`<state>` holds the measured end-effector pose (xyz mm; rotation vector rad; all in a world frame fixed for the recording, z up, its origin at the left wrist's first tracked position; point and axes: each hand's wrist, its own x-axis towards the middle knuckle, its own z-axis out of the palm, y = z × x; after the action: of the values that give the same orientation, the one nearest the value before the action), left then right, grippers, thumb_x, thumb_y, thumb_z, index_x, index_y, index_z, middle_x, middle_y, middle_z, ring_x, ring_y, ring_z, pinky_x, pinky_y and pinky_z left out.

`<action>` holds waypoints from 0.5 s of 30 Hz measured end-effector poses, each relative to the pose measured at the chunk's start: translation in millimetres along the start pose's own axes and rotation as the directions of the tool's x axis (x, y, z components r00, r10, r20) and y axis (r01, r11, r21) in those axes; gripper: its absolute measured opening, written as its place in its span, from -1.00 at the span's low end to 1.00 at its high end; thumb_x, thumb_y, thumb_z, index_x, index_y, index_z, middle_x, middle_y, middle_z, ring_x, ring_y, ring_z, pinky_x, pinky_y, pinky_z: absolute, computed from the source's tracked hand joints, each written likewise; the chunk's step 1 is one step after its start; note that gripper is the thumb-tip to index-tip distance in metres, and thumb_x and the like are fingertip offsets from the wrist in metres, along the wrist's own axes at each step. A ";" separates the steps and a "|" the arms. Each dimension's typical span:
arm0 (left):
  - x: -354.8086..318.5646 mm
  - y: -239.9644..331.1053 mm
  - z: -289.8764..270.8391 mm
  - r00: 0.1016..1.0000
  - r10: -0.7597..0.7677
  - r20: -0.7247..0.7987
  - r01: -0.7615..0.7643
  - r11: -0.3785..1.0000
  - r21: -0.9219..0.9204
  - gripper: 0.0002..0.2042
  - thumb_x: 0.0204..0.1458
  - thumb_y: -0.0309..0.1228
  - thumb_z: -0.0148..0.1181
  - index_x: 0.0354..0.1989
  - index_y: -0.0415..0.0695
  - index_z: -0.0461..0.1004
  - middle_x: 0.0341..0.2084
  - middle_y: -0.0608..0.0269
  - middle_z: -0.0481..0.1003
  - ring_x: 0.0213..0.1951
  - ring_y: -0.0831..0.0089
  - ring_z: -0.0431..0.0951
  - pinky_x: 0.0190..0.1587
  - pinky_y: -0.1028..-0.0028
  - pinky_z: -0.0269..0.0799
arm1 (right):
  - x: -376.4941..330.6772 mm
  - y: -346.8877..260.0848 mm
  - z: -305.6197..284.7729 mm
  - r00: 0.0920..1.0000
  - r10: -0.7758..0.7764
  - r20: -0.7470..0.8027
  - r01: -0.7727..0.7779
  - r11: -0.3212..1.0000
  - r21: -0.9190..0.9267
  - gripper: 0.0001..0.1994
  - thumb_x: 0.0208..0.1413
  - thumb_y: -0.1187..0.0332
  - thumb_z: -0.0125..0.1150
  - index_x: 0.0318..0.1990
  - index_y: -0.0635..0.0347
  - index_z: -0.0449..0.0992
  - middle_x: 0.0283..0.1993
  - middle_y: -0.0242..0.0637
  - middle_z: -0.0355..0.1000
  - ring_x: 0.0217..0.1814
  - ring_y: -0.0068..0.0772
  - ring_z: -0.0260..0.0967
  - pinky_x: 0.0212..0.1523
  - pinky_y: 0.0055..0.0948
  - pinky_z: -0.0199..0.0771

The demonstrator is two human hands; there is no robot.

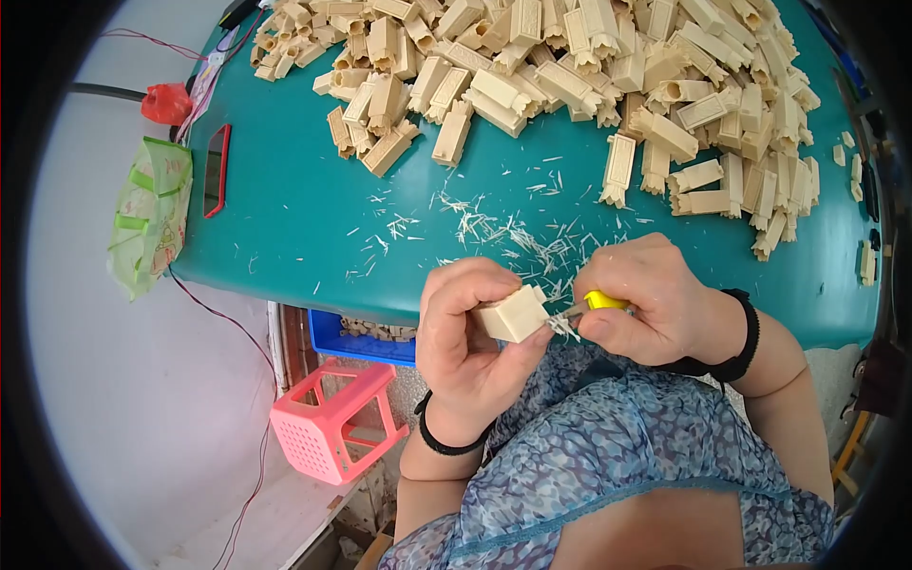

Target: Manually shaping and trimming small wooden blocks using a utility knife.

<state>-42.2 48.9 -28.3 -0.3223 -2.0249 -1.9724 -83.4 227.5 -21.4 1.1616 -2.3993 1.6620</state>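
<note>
Near the front edge of the green table, my left hand (470, 332) is closed round a cream plastic part (518, 315), a blocky hollow-looking piece with a notched end turned to the right. My right hand (651, 299) grips a yellow-handled utility knife (605, 301). Its blade reaches left to the notched end of the part, and a clump of pale shavings (562, 325) hangs around the blade tip. Fingers cover much of the knife handle and the part's left side. More thin shavings (494, 228) are strewn over the table beyond my hands.
A big heap of similar cream parts (560, 76) covers the far side of the green table (304, 190). At the left lie a red-edged phone (218, 171) and a green plastic bag (150, 218). Below stand a pink stool (332, 423) and a blue bin (328, 337) of parts.
</note>
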 end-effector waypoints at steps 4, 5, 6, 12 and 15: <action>0.3 -0.8 0.7 1.000 -0.016 0.001 0.016 1.000 0.001 -0.65 -0.28 -0.54 0.29 -0.28 -0.25 0.32 -0.33 0.15 0.33 -0.31 0.42 0.35 -0.28 0.54 0.30 | 0.6 2.3 -1.0 1.000 -0.014 0.008 0.014 1.000 -0.026 -0.71 0.00 0.16 0.12 -0.57 0.15 0.33 -0.69 -0.33 0.19 -0.69 -0.29 0.22 -0.72 -0.43 0.16; 0.4 -0.9 0.8 1.000 -0.023 -0.001 0.023 1.000 -0.010 -0.65 -0.28 -0.54 0.29 -0.27 -0.24 0.32 -0.34 0.16 0.34 -0.31 0.43 0.35 -0.28 0.54 0.30 | 0.8 3.1 -1.4 1.000 -0.016 0.005 0.016 1.000 -0.025 -0.71 0.00 0.16 0.12 -0.57 0.15 0.33 -0.69 -0.33 0.19 -0.69 -0.29 0.22 -0.72 -0.43 0.16; 0.7 -1.2 0.9 1.000 -0.025 0.005 0.025 1.000 -0.008 -0.65 -0.28 -0.54 0.29 -0.27 -0.24 0.32 -0.34 0.16 0.34 -0.31 0.43 0.35 -0.28 0.54 0.30 | 1.1 3.9 -1.9 1.000 -0.026 0.008 0.026 0.999 -0.040 -0.71 -0.01 0.15 0.12 -0.58 0.15 0.32 -0.69 -0.32 0.19 -0.69 -0.29 0.22 -0.72 -0.43 0.16; 2.0 -2.7 -1.9 0.998 -0.018 0.065 0.016 0.999 0.042 -0.66 -0.28 -0.54 0.29 -0.28 -0.25 0.32 -0.36 0.16 0.35 -0.33 0.43 0.35 -0.29 0.54 0.30 | 4.4 8.4 -5.0 0.998 -0.069 -0.008 0.067 0.987 -0.144 -0.71 -0.06 0.13 0.17 -0.59 0.13 0.32 -0.70 -0.33 0.21 -0.70 -0.28 0.23 -0.73 -0.42 0.16; 1.1 -2.7 -1.5 0.992 -0.056 0.113 0.052 0.998 0.038 -0.66 -0.29 -0.57 0.30 -0.29 -0.26 0.33 -0.36 0.16 0.35 -0.33 0.42 0.36 -0.30 0.53 0.30 | 5.5 10.4 -6.9 0.997 -0.063 -0.032 0.054 0.972 -0.228 -0.70 -0.09 0.12 0.20 -0.61 0.11 0.32 -0.70 -0.33 0.21 -0.71 -0.28 0.23 -0.74 -0.41 0.17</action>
<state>-44.2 47.2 -30.4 -0.3839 -2.1576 -1.9895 -96.0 231.7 -24.6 1.1391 -2.4260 1.3369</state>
